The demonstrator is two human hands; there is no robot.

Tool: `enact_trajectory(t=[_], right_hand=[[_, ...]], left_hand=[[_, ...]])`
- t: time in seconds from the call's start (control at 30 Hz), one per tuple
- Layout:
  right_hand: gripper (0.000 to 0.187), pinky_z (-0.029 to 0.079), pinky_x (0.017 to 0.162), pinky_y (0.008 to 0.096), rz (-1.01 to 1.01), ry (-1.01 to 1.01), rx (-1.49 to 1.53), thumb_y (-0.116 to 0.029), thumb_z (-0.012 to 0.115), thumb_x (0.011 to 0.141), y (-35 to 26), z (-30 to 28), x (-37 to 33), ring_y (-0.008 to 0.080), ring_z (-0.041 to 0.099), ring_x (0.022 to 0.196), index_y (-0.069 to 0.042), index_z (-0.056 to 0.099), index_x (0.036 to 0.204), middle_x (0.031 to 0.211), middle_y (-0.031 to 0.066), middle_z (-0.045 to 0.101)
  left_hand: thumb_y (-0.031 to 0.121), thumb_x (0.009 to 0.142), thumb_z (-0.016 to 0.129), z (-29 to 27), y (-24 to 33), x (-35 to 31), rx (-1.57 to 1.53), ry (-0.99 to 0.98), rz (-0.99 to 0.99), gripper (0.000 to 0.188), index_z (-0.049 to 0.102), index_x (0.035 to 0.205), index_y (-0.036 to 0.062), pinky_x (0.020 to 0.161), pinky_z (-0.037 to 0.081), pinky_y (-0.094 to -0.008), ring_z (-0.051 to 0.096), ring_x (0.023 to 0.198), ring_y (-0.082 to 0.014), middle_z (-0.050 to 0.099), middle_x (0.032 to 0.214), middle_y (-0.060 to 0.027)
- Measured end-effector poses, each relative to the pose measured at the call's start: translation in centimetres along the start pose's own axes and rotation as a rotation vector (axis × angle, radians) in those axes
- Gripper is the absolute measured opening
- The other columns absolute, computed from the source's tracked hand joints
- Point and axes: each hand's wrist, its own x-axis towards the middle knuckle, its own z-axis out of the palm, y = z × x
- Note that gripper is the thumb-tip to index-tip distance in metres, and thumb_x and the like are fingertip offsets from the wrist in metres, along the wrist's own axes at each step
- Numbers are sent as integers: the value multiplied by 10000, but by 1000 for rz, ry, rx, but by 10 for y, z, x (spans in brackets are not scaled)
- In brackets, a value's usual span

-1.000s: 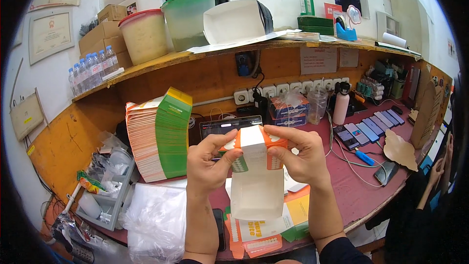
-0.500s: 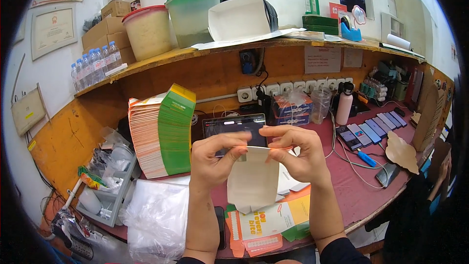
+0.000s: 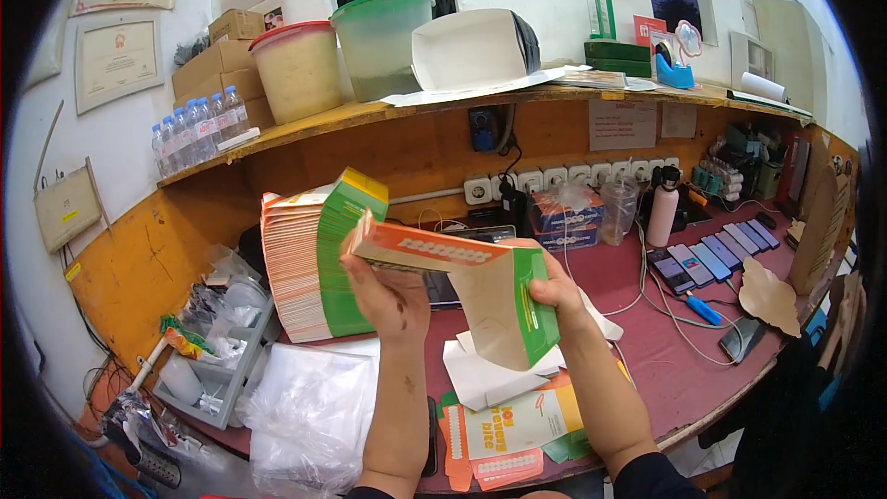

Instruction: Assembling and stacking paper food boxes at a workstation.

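Above the table's near edge I hold a partly folded paperboard food box (image 3: 490, 305); its inside is off-white, one side orange, one end green. My left hand (image 3: 393, 296) grips the orange side's left end, its fingers partly hidden behind the board. My right hand (image 3: 562, 296) is closed on the green end, thumb on the outer face. Below the box lie a white folded board piece (image 3: 485, 388) and printed flat box blanks (image 3: 517, 425) in orange, white, yellow and green. A tall stack of such blanks (image 3: 300, 268) stands to the left of my left hand.
Clear plastic bags (image 3: 309, 407) lie at the left, beside a grey organizer tray (image 3: 217, 407). Several phones (image 3: 711, 254) with cables, a pink bottle (image 3: 662, 212) and cups (image 3: 617, 208) stand right. A wooden shelf (image 3: 370, 120) with buckets overhangs the back. A person's arm (image 3: 836, 323) shows far right.
The box has been turned, so its orange side and green end now show. My left hand has moved left and down, and my right hand has shifted lower onto the green end.
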Motion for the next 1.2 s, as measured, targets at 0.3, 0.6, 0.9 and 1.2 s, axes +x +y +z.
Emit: enact_trajectory(t=[0.3,0.6,0.9,1.2], right_hand=[[375,448,943,381,-14,-314,-59,-211,727,764,-18,-5,0,279,580,1103,3,683,1070,1211,197,601],[436,426,991,423,-19,-307,-1626,-225,765,656,-6,25,20,347,510,1168,-223,710,1089,1220,82,574],[468,343,1094,418,-225,-447,-1368,-94,746,642,48,26,225,371,421,1288,-116,699,1107,1355,176,468],[480,336,1093,352,436,-506,-1145,-78,558,722,89,57,336,307,430,1332,-34,654,1191,1403,199,498]], left_hand=[[461,997,471,-30,2,12,-13,-304,-425,442,547,1268,120,839,573,-386,677,929,-174,672,1049,-67],[285,1051,436,-37,-1,23,520,-623,-547,459,459,1409,-1,981,432,-261,546,1130,-107,579,1308,-74],[489,948,568,-73,33,54,856,-354,59,765,323,1479,-4,1145,249,-401,298,1426,-280,348,1518,-193],[384,948,625,-87,42,60,512,-153,-78,666,404,1395,-58,1097,341,-391,459,1304,-339,443,1415,-249]])
